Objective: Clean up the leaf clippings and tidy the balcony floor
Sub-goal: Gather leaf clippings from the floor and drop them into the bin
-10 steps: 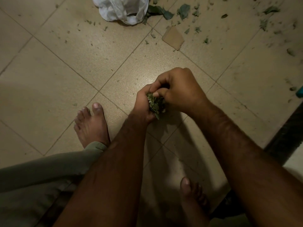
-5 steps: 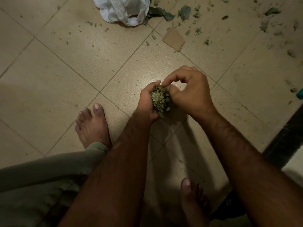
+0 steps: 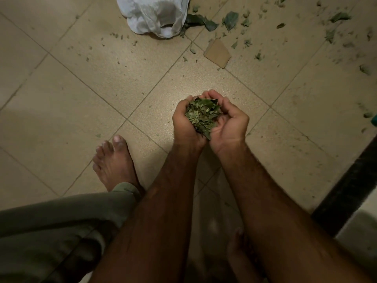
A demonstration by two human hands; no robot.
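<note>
Left hand and right hand, fingers curled, cup dry green leaf clippings; white plastic bag cut off above.

Gathered clippings: a heap of small, dry green leaf bits, cupped between the left hand and right hand, palms up, above the floor.
Loose clippings: bigger dark-green pieces and fine crumbs scattered over the far right tiles — thickest beside the bag.
Balcony floor: beige square tiles laid diagonally, flecked with tiny leaf specks.
Plastic bag: white, thin, crumpled — lying on the far tiles, a dark leaf at its right side.
</note>
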